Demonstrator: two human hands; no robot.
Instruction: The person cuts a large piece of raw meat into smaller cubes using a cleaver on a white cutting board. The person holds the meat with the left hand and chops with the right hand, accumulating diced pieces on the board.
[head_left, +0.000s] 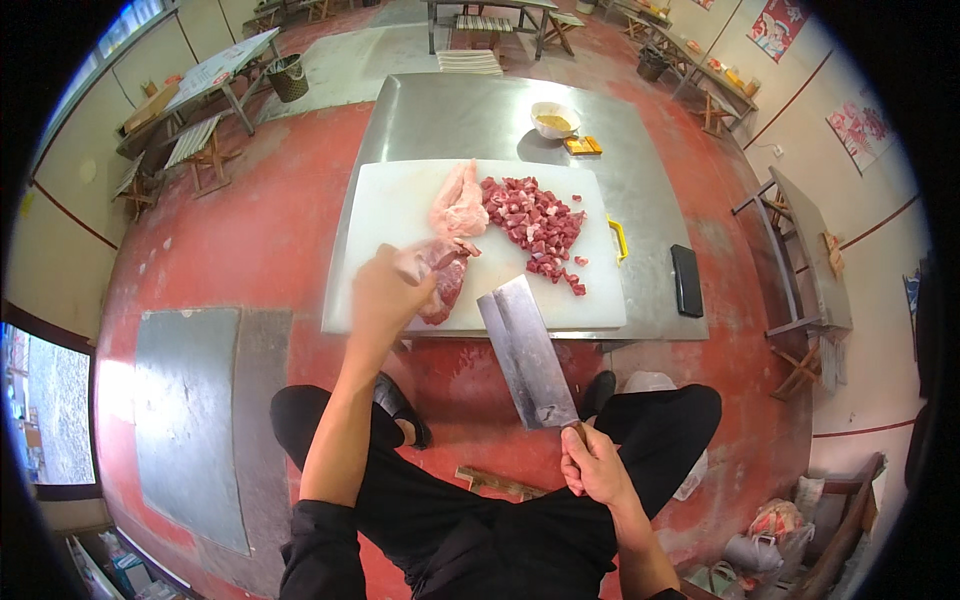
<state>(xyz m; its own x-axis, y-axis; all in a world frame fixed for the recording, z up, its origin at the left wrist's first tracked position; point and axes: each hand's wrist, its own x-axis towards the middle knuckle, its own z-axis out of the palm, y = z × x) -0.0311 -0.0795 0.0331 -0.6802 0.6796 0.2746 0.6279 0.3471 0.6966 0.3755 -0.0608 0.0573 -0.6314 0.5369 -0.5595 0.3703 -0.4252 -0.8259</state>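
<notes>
My right hand (596, 465) grips the handle of a cleaver (525, 360). Its broad blade points up and to the left, with the tip end over the near edge of a white cutting board (386, 202). Blurred by motion, my left hand (386, 296) holds the left side of a raw red meat piece (450, 289) at the board's near left; some of its fingers are hidden. Just beyond lies a pale pink slab of fat or skin (459, 206). Diced red meat (536, 225) is heaped on the board's right half, with a few cubes apart from it.
The board rests on a stainless steel table (450, 112). A white bowl (547, 133) of yellowish contents and an orange packet (583, 145) stand at the back. A yellow handle (618, 238) juts from the board's right. Farther right lies a black phone-like object (686, 281).
</notes>
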